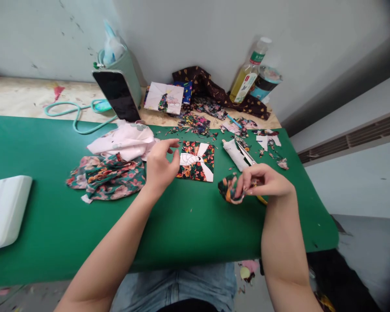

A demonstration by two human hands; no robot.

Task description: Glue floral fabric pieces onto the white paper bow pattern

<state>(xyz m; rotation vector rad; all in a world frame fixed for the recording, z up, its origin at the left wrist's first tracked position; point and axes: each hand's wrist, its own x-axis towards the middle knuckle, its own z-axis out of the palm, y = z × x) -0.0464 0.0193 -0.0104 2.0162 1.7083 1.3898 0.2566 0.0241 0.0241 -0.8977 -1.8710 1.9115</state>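
Between my hands lies a square panel [197,161] with dark floral cloth and white sections that carry line drawing. My left hand [162,164] hovers at its left edge, fingers curved and apart, with nothing in them. A crumpled scrap of dark floral fabric [229,189] is pinched in my right hand [261,180], over the green surface to the panel's right. Scissors [245,151] lie partly under that hand, their blades across a small white pouch-like piece [234,152]. Left of my left hand are a heap of green floral fabric [117,178] and pale pink fabric [125,141].
A phone [117,93] leans on a green container [130,71] at the back. A bottle of yellow liquid [248,76] and a tub [266,82] stand at back right. Small fabric scraps [195,123] litter the rear edge. A white box-like object [8,208] sits far left.
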